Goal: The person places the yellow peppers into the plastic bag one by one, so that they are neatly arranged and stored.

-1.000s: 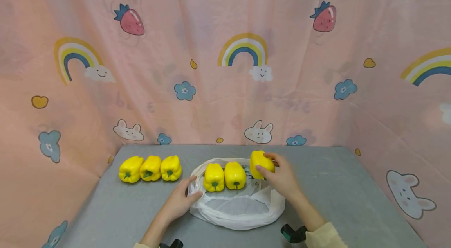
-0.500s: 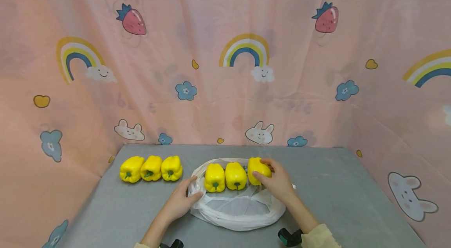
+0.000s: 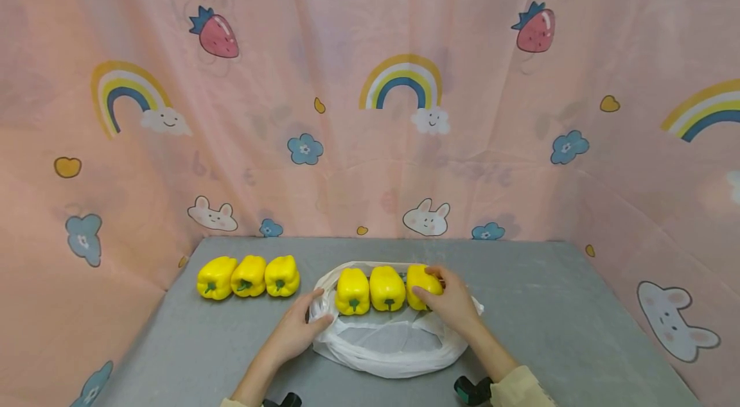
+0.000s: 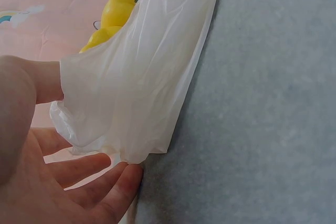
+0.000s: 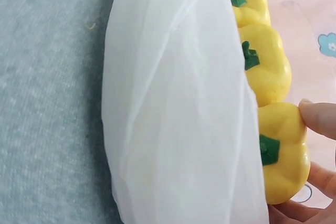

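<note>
A white plastic bag lies spread on the table with its mouth turned up. In its mouth, two yellow bell peppers, the left one and the middle one, sit side by side. My right hand grips a third yellow bell pepper at the right end of this row, thumb on the near side. The right wrist view has this pepper with its green stem toward the bag wall. My left hand holds the bag's left edge, thumb tucked behind the plastic in the left wrist view.
Another row of three yellow bell peppers lies on the grey table, left of the bag. A pink patterned curtain hangs behind the table and along both sides. Dark wrist devices show near the sleeves.
My right hand has brought its bell pepper down and slightly left, into line beside the other two in the bag. My left hand has stayed at the bag's edge.
</note>
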The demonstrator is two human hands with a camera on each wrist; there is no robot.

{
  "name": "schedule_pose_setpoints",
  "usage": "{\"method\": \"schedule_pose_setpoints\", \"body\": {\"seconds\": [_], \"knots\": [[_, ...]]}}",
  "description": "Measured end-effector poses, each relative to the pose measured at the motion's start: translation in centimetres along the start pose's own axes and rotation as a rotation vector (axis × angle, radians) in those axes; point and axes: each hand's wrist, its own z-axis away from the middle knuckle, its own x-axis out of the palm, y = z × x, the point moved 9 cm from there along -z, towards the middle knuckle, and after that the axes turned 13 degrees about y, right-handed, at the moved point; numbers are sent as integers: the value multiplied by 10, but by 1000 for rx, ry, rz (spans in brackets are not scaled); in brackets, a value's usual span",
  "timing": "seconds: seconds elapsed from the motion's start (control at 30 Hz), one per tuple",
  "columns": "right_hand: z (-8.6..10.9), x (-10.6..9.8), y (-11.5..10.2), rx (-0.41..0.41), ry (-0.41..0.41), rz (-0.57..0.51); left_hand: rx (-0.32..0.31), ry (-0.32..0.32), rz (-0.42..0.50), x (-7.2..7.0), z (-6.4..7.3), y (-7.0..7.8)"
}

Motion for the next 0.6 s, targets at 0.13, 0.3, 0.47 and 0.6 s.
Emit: {"method": "schedule_pose_setpoints", "body": {"seconds": [0.13,0.3,0.47,0.6], "knots": [[1,2,0,7,-11,21,-7,-1,-3,1,1,0],[1,3,-2,-1,-27,59,5,1,-2,0,1,1],[4,1,-5,-14,-35,79,7,3,3,1,1,1],[6,-3,-9,-38,-44,86,10,6,6,0,1,2]]}}
